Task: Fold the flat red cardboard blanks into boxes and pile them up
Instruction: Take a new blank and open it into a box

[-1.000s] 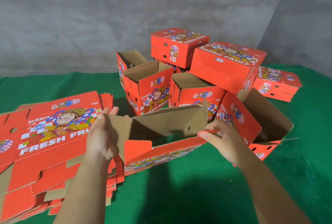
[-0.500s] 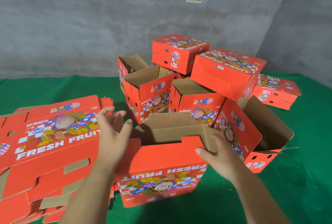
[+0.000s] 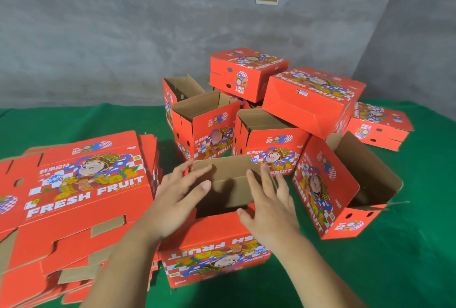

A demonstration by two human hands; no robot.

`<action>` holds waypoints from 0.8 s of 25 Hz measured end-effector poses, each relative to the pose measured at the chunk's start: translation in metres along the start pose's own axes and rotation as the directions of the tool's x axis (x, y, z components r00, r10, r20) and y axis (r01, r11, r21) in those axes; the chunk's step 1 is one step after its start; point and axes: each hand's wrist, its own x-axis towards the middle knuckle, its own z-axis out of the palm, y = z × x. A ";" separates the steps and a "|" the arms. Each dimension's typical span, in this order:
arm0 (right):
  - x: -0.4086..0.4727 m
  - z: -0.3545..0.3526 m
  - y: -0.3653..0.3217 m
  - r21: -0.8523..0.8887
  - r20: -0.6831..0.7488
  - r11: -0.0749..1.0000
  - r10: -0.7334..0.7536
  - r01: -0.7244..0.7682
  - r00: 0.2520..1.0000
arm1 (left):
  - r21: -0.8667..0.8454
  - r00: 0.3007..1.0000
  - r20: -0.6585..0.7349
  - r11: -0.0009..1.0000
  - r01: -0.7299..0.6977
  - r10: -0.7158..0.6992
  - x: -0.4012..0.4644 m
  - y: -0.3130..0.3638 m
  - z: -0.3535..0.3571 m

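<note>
Over the open box (image 3: 217,253) on green cloth (image 3: 394,270), left hand (image 3: 177,199) and right hand (image 3: 271,206) spread flat, gripping nothing; left of it, stacked blanks (image 3: 81,191); behind it, piled boxes (image 3: 308,100).

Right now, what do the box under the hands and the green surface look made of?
Box under the hands: looks like corrugated cardboard, glossy red print outside, raw brown matte inside; die-cut tabs on the flat blanks show the same brown back. Fluting is too small to confirm. Green surface: probably felt or short-pile carpet, judging by its matte, slightly fuzzy look with no sheen.
</note>
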 end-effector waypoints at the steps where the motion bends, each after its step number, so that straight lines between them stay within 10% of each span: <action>1: -0.002 0.001 -0.002 0.007 -0.022 0.999 -0.033 0.033 0.999 | 0.086 0.997 0.068 0.996 0.030 -0.036 0.002 0.001 0.000; 9: -0.026 0.000 0.022 0.249 -0.187 0.905 -0.306 0.346 0.934 | 0.328 0.953 -0.302 0.941 0.079 0.025 0.021 -0.022 0.027; 14: -0.029 -0.006 0.028 0.359 -0.254 0.877 -0.238 0.320 0.937 | -0.304 0.944 -0.328 0.950 -0.069 -0.037 0.020 -0.038 0.018; 20: -0.025 -0.010 0.035 0.388 -0.190 0.877 -0.225 0.284 0.956 | -0.260 0.949 -0.309 0.965 -0.030 -0.054 0.024 -0.043 0.021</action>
